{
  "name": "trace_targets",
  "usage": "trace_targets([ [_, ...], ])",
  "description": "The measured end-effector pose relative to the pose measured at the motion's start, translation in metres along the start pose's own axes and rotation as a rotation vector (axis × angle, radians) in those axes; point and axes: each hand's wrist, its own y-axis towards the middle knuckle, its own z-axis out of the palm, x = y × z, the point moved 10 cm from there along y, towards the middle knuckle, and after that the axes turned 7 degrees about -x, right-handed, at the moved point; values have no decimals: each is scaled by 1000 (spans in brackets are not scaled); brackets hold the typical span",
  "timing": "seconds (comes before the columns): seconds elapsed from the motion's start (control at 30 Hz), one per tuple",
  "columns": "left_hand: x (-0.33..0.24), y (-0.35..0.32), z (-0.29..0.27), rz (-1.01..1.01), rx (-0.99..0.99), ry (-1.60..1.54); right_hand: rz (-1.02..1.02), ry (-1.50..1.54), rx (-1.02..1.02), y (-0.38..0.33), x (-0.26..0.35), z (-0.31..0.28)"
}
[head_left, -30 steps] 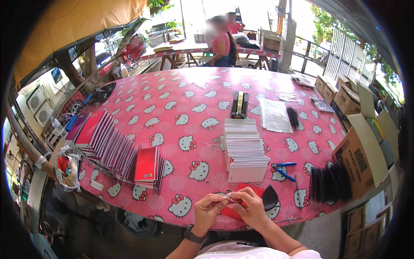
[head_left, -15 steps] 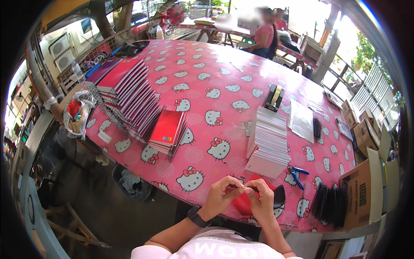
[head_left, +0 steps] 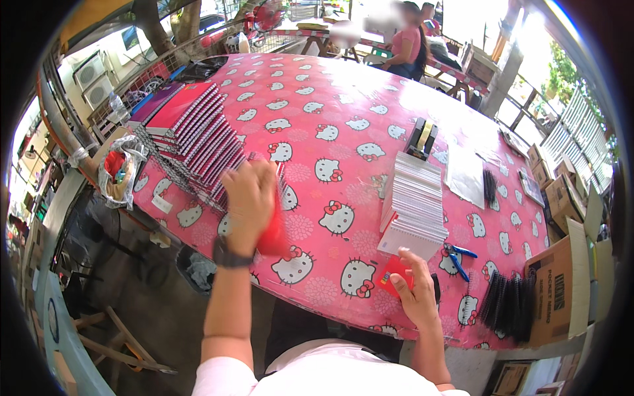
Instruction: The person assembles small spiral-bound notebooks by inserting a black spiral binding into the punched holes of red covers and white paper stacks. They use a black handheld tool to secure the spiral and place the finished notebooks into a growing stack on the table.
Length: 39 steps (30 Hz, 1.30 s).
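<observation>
Left hand point(head_left: 249, 201) outstretched, knuckles up

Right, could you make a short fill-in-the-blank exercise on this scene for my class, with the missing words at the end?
1. The ______ hand has a dark watch at its wrist.
2. The pliers lie to the ______ of the white stack.
3. The coils beside the box are coloured ______.
4. The cover at the right hand is coloured ______.

Missing words: left; right; black; red.
</observation>
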Motion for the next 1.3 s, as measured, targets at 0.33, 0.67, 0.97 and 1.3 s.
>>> trace_targets([
  [0.33, 109, 23, 130, 134, 191, 340, -99, -144, 190, -14, -27, 19],
  [0.67, -104, -92, 114, 149, 277, -412, 197, -665, 188, -4, -90, 1],
  [0.97, -143, -170, 139, -24, 526, -645, 136, -542, 284, 11, -100, 12],
  [1.3, -131, -148, 123, -119, 374, -682, -312, -466, -252, 61, -48, -6],
])
